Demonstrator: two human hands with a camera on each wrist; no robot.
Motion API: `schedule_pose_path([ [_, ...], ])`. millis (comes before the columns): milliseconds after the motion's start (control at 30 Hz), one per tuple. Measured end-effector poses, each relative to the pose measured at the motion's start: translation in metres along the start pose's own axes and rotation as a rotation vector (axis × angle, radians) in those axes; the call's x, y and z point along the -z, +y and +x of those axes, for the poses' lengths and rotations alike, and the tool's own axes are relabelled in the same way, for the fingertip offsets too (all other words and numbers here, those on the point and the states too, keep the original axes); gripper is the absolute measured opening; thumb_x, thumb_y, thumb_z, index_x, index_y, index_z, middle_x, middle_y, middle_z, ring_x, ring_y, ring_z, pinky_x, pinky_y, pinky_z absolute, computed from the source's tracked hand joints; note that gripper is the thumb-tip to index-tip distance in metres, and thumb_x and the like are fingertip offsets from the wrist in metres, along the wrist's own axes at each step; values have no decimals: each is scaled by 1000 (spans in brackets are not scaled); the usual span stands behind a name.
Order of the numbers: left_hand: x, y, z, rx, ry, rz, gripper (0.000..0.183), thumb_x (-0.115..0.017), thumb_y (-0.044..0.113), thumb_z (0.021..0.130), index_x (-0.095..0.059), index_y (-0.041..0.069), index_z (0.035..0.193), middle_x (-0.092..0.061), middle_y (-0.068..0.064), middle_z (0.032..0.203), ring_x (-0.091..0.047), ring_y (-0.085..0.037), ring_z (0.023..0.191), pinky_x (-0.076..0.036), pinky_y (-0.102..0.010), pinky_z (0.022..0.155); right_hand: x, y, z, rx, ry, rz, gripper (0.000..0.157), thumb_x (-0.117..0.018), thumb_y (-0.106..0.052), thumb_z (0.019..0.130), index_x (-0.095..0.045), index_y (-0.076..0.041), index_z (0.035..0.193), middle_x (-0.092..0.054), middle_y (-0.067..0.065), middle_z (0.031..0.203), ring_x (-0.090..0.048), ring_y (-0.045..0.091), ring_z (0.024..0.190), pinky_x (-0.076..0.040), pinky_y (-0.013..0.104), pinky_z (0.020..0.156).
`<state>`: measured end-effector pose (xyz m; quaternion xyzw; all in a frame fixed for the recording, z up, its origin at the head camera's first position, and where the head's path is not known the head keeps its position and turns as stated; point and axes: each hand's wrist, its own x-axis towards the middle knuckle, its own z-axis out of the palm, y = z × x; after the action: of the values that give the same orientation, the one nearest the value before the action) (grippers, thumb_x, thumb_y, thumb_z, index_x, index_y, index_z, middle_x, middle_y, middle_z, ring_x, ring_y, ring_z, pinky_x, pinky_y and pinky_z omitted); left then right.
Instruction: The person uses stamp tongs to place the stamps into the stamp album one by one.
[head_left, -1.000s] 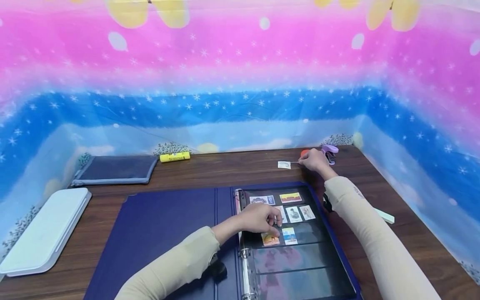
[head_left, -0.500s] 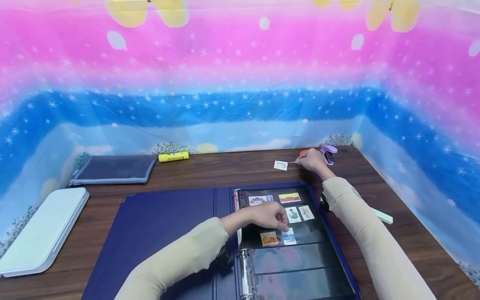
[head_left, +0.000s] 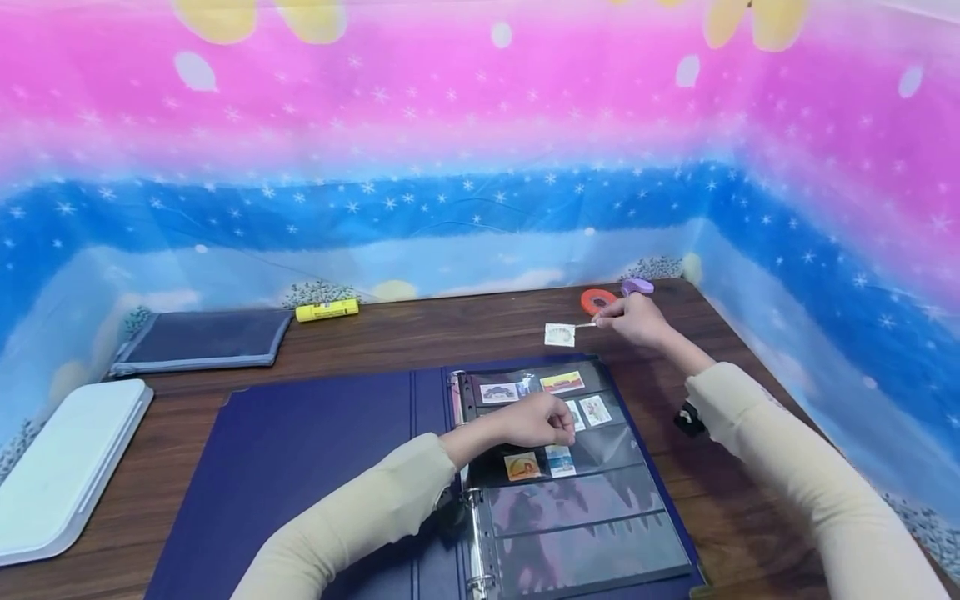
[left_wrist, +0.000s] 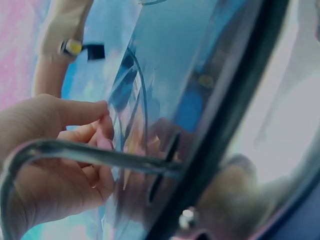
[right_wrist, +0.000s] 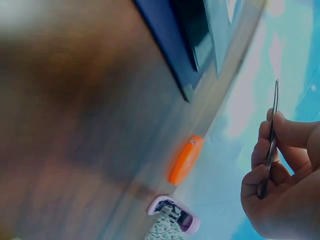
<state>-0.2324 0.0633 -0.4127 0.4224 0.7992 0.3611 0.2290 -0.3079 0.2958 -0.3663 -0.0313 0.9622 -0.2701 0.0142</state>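
Note:
A binder-style stamp album (head_left: 322, 450) lies open, with stamps such as an orange one (head_left: 522, 467) and a blue one (head_left: 561, 462) in its black page's clear strips. Over that page, my left hand (head_left: 534, 421) pinches the edge of a clear pocket strip (left_wrist: 131, 100) between thumb and fingers. Beyond the album's far edge, my right hand (head_left: 637, 320) holds slim metal tweezers (right_wrist: 270, 150). At their tips, in the head view, is a small pale stamp (head_left: 559, 335) with a grey-green design.
An orange tape roll (head_left: 597, 301) and a purple stapler (head_left: 637, 287) sit behind my right hand. At the back left are a yellow glue stick (head_left: 327, 310) and a dark zip pouch (head_left: 202, 339). A white case (head_left: 71, 467) lies at the left.
The left hand has shifted up the page from the lower stamps and now pinches the strip. The right hand has drawn away from the tape roll with the stamp. The head view has shifted slightly.

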Motion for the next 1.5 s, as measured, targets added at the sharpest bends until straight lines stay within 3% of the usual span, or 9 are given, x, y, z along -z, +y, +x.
schedule_pose_path([
  [300,2,-5,-5,11,9,-171,11,-62,5,86,-67,-5,86,-62,-5,75,-50,-1,66,-41,-13,64,-11,15,-53,40,-80,-5,17,-62,-15,88,-74,-6,95,-70,13,95,-61,19,84,-46,29,71],
  [567,-1,-5,-7,62,17,-268,13,-60,5,87,-67,-6,88,-60,-1,76,-49,-5,69,-41,-15,69,-20,23,-81,77,-116,-65,12,-65,-13,85,-75,-7,89,-69,6,83,-54,12,71,-42,27,66],
  [900,-5,-3,-5,101,35,-329,13,-56,3,88,-63,-8,89,-64,-16,90,-50,-6,76,-41,-16,76,-18,16,-95,193,-87,-161,10,-66,-11,84,-76,-11,84,-68,-1,78,-58,9,71,-45,29,68],
  [1500,-11,-3,-5,106,80,-289,13,-60,9,87,-64,-4,86,-65,-15,85,-50,-6,72,-41,-16,71,-18,23,-106,311,-168,-143,10,-68,-9,82,-76,-14,81,-63,-6,72,-44,2,61,-37,19,58],
])
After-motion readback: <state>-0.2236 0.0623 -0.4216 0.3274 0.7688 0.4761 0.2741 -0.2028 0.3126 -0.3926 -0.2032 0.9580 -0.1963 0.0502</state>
